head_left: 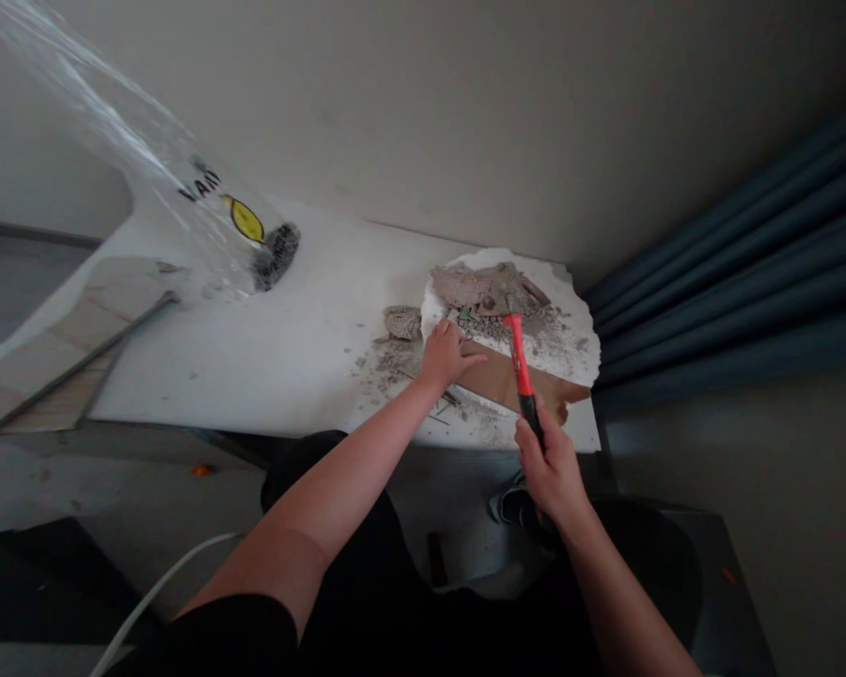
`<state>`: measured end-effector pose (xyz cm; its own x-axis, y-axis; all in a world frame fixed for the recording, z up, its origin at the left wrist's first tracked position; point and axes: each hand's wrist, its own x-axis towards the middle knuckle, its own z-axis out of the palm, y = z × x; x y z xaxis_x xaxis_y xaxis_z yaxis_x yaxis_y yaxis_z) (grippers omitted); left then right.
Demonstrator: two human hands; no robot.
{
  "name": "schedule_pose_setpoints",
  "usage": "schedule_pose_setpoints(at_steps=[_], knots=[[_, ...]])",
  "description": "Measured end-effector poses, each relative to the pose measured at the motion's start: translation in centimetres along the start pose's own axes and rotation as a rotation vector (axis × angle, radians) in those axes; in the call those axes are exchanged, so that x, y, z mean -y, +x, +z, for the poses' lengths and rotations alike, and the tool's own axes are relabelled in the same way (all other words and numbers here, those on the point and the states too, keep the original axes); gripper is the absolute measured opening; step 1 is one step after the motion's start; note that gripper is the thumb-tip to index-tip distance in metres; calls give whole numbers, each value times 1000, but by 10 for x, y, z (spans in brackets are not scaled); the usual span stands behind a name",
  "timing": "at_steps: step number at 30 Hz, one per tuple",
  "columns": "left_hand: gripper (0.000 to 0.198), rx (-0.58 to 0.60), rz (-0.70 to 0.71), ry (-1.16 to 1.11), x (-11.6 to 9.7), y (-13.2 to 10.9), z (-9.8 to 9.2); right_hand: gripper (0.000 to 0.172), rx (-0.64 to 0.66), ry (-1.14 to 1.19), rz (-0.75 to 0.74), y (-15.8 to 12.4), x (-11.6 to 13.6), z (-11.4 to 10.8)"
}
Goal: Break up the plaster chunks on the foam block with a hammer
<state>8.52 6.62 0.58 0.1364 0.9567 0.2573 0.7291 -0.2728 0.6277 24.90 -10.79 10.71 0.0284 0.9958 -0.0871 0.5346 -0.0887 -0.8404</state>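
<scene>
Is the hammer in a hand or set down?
In a hand: the right hand is wrapped around the black grip of the hammer.

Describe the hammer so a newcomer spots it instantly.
On the right is a dark blue pleated curtain. Left of it, a heap of grey broken rubble lies on a white surface. Reaching into that heap is a hammer with a red and black handle, gripped in the right hand, the only red tool there.

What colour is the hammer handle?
Hammer handle: red, black grip; clearest in the head view.
</scene>
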Motion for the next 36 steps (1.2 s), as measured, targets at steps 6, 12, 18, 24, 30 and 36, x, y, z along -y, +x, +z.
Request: schedule_pose_setpoints(at_steps=[6, 12, 18, 24, 30, 36], knots=[[41, -26, -12, 7, 0, 0, 2, 56, 0, -26, 31, -4, -17, 12], [43, -17, -6, 12, 0, -1, 2, 57, 2, 5, 43, -7, -24, 13], [45, -4, -17, 15, -1, 0, 1, 60, -11, 5, 81, -22, -27, 10], [36, 46, -43, 38, -5, 1, -6, 58, -8, 29, 64, -28, -38, 18], [37, 72, 33, 82, -6, 3, -14, 61, -34, 5, 108, -33, -42, 12], [22, 102, 66, 151, -9, 6, -17, 61, -87, -43, 175, -36, -51, 9]])
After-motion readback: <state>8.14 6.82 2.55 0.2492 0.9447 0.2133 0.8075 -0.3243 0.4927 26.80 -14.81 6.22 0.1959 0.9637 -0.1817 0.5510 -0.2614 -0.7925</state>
